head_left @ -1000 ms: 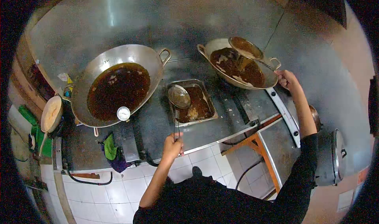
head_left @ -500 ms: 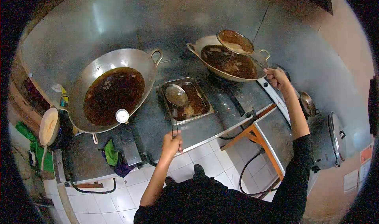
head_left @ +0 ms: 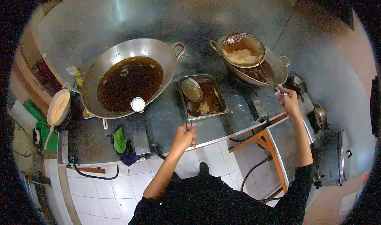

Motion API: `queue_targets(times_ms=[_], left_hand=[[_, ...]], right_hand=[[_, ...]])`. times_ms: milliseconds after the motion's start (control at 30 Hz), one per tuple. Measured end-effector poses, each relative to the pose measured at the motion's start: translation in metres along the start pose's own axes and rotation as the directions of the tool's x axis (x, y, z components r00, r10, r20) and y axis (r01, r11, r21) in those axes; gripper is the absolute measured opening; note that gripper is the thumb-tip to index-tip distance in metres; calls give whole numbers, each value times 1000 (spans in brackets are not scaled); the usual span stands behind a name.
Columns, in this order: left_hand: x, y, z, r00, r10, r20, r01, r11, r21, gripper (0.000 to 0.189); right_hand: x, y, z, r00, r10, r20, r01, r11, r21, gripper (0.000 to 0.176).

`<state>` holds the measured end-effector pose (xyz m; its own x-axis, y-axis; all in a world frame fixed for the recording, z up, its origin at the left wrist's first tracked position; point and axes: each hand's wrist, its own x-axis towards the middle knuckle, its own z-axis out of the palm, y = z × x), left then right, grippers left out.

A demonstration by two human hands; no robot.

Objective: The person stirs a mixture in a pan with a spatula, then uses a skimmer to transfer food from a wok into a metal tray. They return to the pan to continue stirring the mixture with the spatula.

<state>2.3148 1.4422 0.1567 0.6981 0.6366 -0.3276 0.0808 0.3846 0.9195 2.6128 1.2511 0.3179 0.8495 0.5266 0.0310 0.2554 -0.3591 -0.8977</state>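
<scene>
We see the left hand [head_left: 185, 136] closed around the end of a long ladle [head_left: 192, 90]. Its bowl hangs over the steel tray [head_left: 206, 116] that sits between the two woks and holds dark oil and pale scraps. The right hand [head_left: 288, 101] is clamped on the handle of a mesh strainer [head_left: 243, 49], which is lifted just above the smaller wok [head_left: 278, 66] and carries a heap of pale fried bits. From this angle we cannot tell whether its rim touches the wok. To the left stands the large wok [head_left: 119, 54], full of dark oil, with a thermometer dial [head_left: 137, 104] at its near edge. A green cloth [head_left: 118, 140] lies on the counter below it.
</scene>
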Motion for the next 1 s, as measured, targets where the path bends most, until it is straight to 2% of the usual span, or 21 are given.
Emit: queue_targets(times_ms=[33, 100, 133, 167, 233, 267, 333, 367, 433, 467, 500, 567, 600, 667, 700, 767, 833, 900, 1000], left_hand=[[-2, 3, 1, 1000, 5, 8, -5, 1000, 12, 26], [-9, 13, 4, 1000, -1, -29, 2, 1000, 30, 28], [-10, 14, 4, 1000, 11, -13, -11, 1000, 17, 28], [-9, 14, 4, 1000, 23, 3, -23, 1000, 3, 29], [-8, 12, 3, 1000, 5, -8, -5, 1000, 4, 29], [-6, 11, 2, 1000, -8, -7, 8, 1000, 8, 30], [0, 4, 3, 999, -22, -25, 22, 1000, 12, 30], [3, 0, 2, 999, -33, -35, 33, 999, 17, 31], [9, -10, 2, 997, -48, -57, 48, 999, 8, 30], [12, -15, 2, 995, -58, -76, 58, 998, 0, 29], [16, -19, 2, 995, -60, -75, 60, 998, 0, 29], [22, -26, 1, 997, -45, -66, 49, 997, 58, 29], [26, -29, 1, 997, -49, -64, 53, 997, 59, 29], [31, -34, 2, 999, -21, -48, 25, 994, 102, 34], [32, -36, 4, 999, -26, -44, 31, 994, 104, 34], [33, -37, 6, 997, 51, -65, -30, 958, 285, 39], [32, -37, 7, 993, 72, -88, -39, 943, 331, 39], [30, -35, 6, 989, 98, -110, -49, 925, 378, 40], [29, -28, 4, 991, 93, -98, -49, 924, 379, 41]], right_hand=[[0, 15, 5, 1000, 3, 14, -3, 1000, 0, 32], [10, 61, 17, 966, -247, -79, 245, 969, -40, 34], [6, 82, 18, 887, -447, -118, 373, 843, -388, 37], [-12, 64, 26, 961, -271, -56, 228, 891, -393, 39], [-28, 82, 41, 904, -427, -30, 354, 785, -509, 40], [-34, 86, 49, 906, -423, -22, 355, 787, -505, 40], [-46, 93, 64, 954, -298, 29, 207, 585, -784, 48], [-50, 96, 69, 956, -292, 32, 205, 587, -783, 48], [-56, 102, 76, 972, -175, 155, 213, 395, -893, 59], [-58, 110, 79, 974, -148, 174, 213, 314, -925, 71], [-62, 112, 80, 974, -145, 173, 212, 315, -925, 71], [-70, 115, 81, 948, -238, 211, 269, 244, -932, 56], [-73, 117, 80, 949, -234, 210, 267, 245, -932, 56], [-82, 122, 79, 931, -327, 161, 255, 267, -929, 65], [-89, 124, 78, 934, -321, 159, 250, 268, -930, 65], [-101, 127, 79, 872, -465, 153, 318, 300, -900, 73], [-113, 135, 79, 874, -458, 161, 318, 289, -903, 73], [-121, 152, 81, 929, -324, 179, 283, 308, -908, 72], [-121, 152, 88, 935, -320, 154, 240, 250, -938, 71]])
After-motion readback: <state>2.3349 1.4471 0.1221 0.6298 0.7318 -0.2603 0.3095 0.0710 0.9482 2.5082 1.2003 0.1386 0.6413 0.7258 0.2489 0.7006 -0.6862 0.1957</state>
